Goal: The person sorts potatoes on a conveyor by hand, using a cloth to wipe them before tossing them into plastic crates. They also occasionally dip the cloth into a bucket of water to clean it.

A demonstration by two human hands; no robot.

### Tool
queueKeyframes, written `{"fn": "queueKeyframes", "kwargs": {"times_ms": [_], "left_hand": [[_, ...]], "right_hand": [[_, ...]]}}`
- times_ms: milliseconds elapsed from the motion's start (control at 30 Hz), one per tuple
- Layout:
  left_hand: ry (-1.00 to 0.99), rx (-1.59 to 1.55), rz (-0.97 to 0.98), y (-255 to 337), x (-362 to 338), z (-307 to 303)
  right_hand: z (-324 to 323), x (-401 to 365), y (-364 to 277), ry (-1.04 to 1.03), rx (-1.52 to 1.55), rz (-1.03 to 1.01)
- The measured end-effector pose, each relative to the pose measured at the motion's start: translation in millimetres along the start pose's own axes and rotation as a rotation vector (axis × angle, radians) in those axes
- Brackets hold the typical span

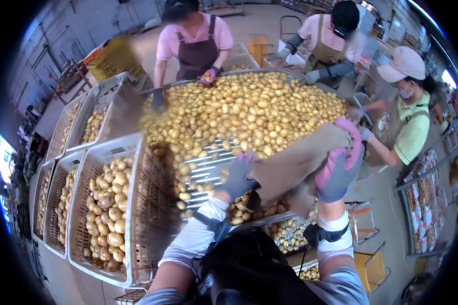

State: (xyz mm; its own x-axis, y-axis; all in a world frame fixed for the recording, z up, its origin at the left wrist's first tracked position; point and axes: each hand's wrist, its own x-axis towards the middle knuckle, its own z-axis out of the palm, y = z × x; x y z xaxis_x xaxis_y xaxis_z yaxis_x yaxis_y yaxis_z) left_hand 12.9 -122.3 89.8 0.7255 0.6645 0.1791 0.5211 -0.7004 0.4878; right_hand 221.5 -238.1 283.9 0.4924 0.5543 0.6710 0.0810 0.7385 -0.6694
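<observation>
A piece of brown cloth [295, 157] stretches between my hands above the near side of a metal sorting table heaped with potatoes [239, 112]. My right hand [338, 168], in a grey and pink glove, is closed round the cloth's upper right end. At its left end is my left hand [234, 178], in a grey glove with purple fingertips. Its fingers close on the cloth's edge, though part of that grip is hidden. Under and beside my left hand, the table's slatted metal surface [208, 170] shows between loose potatoes.
Plastic crates full of potatoes, one with a pale rim [134, 203], line the left side. Co-workers [198, 43] stand along the far side, another person [409, 109] at the right. More potatoes [290, 234] lie below the near edge. A yellow folding stool [370, 269] stands lower right.
</observation>
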Motion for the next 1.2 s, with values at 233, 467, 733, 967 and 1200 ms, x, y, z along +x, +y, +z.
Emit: {"fn": "queueKeyframes", "kwargs": {"times_ms": [233,467,733,967,1200], "left_hand": [[0.225,-0.363,-0.002,5,-1,21],[0.785,-0.492,0.402,115,1,-142],[1.144,-0.347,0.073,88,-59,-199],[1.341,-0.638,-0.046,5,-99,-143],[1.004,-0.461,-0.129,25,-102,-120]], "right_hand": [[-107,-59,-62,0.238,-0.424,0.044],[-198,-213,-70,0.028,-1.062,0.253],[-116,-314,36,-0.193,-0.808,0.829],[-43,-271,237,-0.436,-1.527,0.770],[-67,-254,169,-0.388,-0.874,0.714]]}}
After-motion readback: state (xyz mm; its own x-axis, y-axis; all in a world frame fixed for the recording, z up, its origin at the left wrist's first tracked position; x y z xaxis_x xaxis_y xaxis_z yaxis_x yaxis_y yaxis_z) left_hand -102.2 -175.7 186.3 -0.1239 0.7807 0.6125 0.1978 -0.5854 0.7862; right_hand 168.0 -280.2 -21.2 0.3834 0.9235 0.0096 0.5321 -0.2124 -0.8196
